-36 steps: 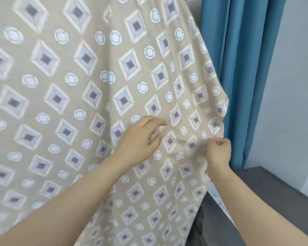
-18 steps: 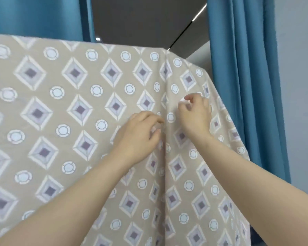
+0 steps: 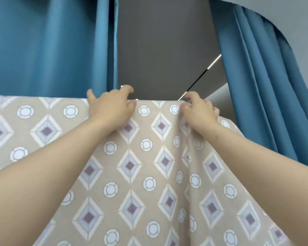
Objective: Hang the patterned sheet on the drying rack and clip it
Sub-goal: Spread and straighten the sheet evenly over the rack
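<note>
Head: hands (image 3: 110, 108) (image 3: 200, 112) atop patterned sheet (image 3: 149, 167)

Both bare forearms are reaching up and forward from the lower corners, converging toward the middle. The left grip (image 3: 112, 108) is showing its back, its fingers hooking over the top edge of the patterned sheet (image 3: 149, 174), with one finger splaying out to the left. The right grip (image 3: 200, 112), near it at about the same height, is pinching that edge with curled fingers.
</note>
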